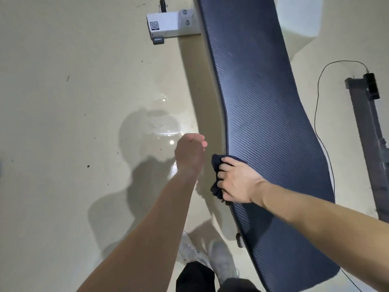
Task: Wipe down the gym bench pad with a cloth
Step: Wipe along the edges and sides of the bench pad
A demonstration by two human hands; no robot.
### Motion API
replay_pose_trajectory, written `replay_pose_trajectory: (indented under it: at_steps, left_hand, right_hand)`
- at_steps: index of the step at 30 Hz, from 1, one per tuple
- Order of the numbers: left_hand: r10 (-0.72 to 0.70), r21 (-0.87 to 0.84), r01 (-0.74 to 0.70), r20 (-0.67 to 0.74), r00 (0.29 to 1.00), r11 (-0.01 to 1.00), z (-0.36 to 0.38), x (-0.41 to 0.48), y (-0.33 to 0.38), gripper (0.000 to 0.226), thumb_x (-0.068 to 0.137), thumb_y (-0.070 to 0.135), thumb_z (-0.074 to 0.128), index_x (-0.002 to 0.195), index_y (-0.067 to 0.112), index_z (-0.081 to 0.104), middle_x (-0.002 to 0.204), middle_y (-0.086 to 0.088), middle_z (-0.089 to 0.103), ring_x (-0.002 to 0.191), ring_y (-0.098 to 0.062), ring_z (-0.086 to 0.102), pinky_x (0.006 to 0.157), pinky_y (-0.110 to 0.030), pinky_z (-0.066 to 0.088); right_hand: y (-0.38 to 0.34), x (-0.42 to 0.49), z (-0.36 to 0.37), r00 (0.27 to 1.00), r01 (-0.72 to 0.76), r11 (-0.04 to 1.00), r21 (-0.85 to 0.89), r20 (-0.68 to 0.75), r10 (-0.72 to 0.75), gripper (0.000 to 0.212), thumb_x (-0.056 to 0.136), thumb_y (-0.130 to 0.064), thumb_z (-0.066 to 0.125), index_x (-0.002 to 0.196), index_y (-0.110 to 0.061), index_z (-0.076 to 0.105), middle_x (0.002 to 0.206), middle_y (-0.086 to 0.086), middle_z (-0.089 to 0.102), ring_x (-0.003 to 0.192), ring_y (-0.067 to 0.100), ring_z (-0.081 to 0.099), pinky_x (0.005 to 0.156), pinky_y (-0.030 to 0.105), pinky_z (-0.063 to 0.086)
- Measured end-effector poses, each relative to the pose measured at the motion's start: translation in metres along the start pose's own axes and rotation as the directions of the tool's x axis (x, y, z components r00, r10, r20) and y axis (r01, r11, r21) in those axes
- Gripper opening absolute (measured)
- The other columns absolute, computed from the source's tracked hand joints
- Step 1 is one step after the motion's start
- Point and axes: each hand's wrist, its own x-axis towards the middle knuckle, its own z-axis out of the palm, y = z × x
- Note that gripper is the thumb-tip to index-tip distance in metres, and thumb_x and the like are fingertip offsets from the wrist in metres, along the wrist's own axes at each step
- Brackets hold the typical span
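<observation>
A long dark blue bench pad (263, 106) with a ribbed texture runs from the top middle down to the lower right. My right hand (237, 182) presses a dark cloth (216, 165) against the pad's left edge, fingers spread over the cloth, which bunches out past the edge. My left hand (190, 152) hovers over the floor just left of the pad, curled into a loose fist with nothing in it.
The bench's white metal foot (168, 24) with a QR label sticks out at the top. A thin black cable (317, 98) loops on the glossy beige floor to the right, beside a grey machine frame (366, 127). My shoes (212, 258) stand below.
</observation>
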Motion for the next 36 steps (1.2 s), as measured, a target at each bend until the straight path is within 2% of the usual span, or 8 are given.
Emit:
replay_pose_trajectory:
  at_steps: [6, 10, 15, 20, 26, 31, 33, 36]
  left_hand:
    - [0.093, 0.094, -0.101, 0.082, 0.992, 0.99, 0.027, 0.028, 0.039, 0.027, 0.063, 0.03, 0.043, 0.076, 0.026, 0.067, 0.093, 0.0, 0.075, 0.095, -0.027, 0.07, 0.08, -0.033, 0.048]
    - [0.093, 0.083, -0.099, 0.079, 0.993, 0.992, 0.035, 0.063, 0.072, 0.029, 0.063, 0.028, 0.044, 0.077, 0.024, 0.069, 0.09, -0.002, 0.074, 0.093, -0.029, 0.07, 0.08, -0.033, 0.051]
    - [0.115, 0.135, -0.12, 0.046, 0.992, 0.983, 0.039, 0.12, 0.121, 0.02, 0.078, 0.021, 0.048, 0.077, 0.025, 0.068, 0.075, 0.006, 0.068, 0.085, -0.027, 0.069, 0.09, -0.04, 0.055]
    - [0.2, 0.235, -0.208, 0.055, 0.978, 0.95, 0.034, 0.168, 0.178, 0.019, 0.086, 0.025, 0.048, 0.086, 0.024, 0.067, 0.09, 0.002, 0.073, 0.093, -0.027, 0.069, 0.088, -0.035, 0.052]
    - [0.191, 0.253, -0.188, 0.014, 0.982, 0.949, 0.006, 0.215, 0.227, 0.027, 0.081, 0.034, 0.05, 0.095, 0.019, 0.069, 0.094, -0.001, 0.073, 0.093, -0.028, 0.069, 0.09, -0.039, 0.053]
    - [-0.058, 0.396, -0.004, 0.145, 0.988, 0.918, 0.014, 0.243, 0.231, 0.016, 0.092, 0.02, 0.05, 0.078, 0.017, 0.057, 0.09, -0.005, 0.06, 0.082, -0.023, 0.054, 0.078, -0.034, 0.047]
    - [-0.295, 0.468, 0.168, 0.211, 0.932, 0.867, 0.017, 0.237, 0.225, 0.013, 0.099, 0.021, 0.047, 0.094, 0.017, 0.058, 0.103, -0.008, 0.059, 0.093, -0.026, 0.056, 0.086, -0.04, 0.049]
    - [-0.558, 0.566, 0.335, 0.279, 0.782, 0.753, 0.021, 0.217, 0.206, 0.03, 0.101, 0.023, 0.043, 0.12, 0.007, 0.059, 0.112, -0.011, 0.065, 0.097, -0.025, 0.064, 0.084, -0.04, 0.05]
  right_hand:
    - [0.065, 0.038, -0.052, 0.995, -0.1, 0.992, -0.077, 0.024, 0.102, 0.049, 0.095, -0.046, 0.032, 0.094, -0.022, 0.075, 0.097, -0.001, 0.072, 0.109, 0.021, 0.054, 0.123, 0.044, 0.01]
    - [0.103, 0.063, -0.075, 0.988, -0.102, 0.984, -0.149, 0.103, 0.118, 0.044, 0.097, -0.049, 0.031, 0.07, -0.027, 0.057, 0.073, -0.007, 0.055, 0.09, 0.017, 0.044, 0.123, 0.047, -0.002]
    - [0.148, 0.091, -0.103, 0.968, -0.102, 0.977, -0.19, 0.209, 0.142, 0.042, 0.099, -0.046, 0.037, 0.063, -0.026, 0.047, 0.068, -0.01, 0.053, 0.113, 0.015, 0.048, 0.12, 0.05, -0.017]
    - [0.186, 0.105, -0.138, 0.959, -0.085, 0.96, -0.268, 0.24, 0.152, 0.028, 0.098, -0.038, 0.047, 0.105, -0.029, 0.072, 0.122, 0.0, 0.069, 0.145, 0.029, 0.03, 0.112, 0.055, -0.025]
    - [0.235, 0.147, -0.185, 0.961, -0.179, 0.93, -0.321, 0.147, 0.236, 0.02, 0.095, -0.029, 0.056, 0.11, -0.029, 0.069, 0.129, 0.005, 0.067, 0.148, 0.034, 0.027, 0.118, 0.061, -0.012]
    - [0.241, 0.147, -0.16, 0.897, -0.311, 0.943, -0.117, -0.364, 0.251, 0.023, 0.087, -0.003, 0.062, 0.073, -0.016, 0.075, 0.081, 0.006, 0.071, 0.105, 0.036, 0.061, 0.117, 0.058, 0.028]
    - [0.222, 0.142, -0.138, 0.808, -0.367, 0.93, 0.006, -0.494, 0.321, 0.036, 0.093, 0.006, 0.048, 0.071, -0.007, 0.072, 0.084, 0.013, 0.07, 0.102, 0.038, 0.062, 0.116, 0.057, 0.028]
    - [0.182, 0.135, -0.116, 0.746, -0.511, 0.854, 0.092, -0.445, 0.495, 0.037, 0.096, 0.005, 0.041, 0.089, -0.002, 0.076, 0.106, 0.017, 0.072, 0.117, 0.039, 0.057, 0.12, 0.056, 0.021]
